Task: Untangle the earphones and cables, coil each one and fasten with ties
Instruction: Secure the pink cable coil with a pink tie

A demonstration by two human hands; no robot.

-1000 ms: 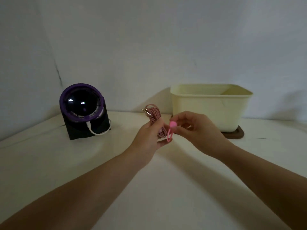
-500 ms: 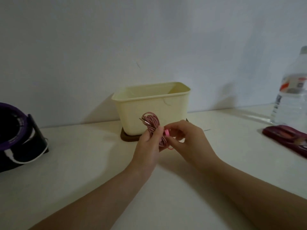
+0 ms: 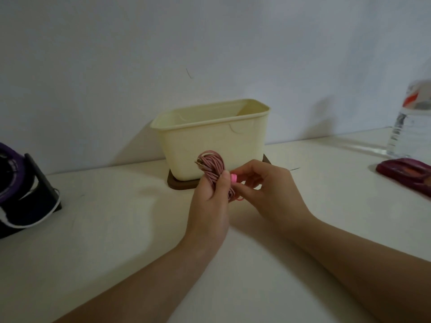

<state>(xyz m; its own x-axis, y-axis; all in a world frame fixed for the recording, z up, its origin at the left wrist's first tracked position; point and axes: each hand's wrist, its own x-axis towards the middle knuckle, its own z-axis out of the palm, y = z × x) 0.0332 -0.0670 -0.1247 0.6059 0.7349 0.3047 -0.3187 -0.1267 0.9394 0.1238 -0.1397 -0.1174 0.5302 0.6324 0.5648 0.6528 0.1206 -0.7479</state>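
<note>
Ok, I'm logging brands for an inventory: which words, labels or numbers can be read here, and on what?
None can be read.
Clear plastic water bottle: red and white label, print too blurred.
Dark red flat case: orange patch, nothing legible.
Cream plastic tub, purple and black round device, pink coiled cable, pink tie: no text visible.

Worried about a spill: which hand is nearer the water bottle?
Right. The right hand, pinching the pink tie, is left of the water bottle; the left hand, gripping the coiled pink cable, lies farther left.
</note>
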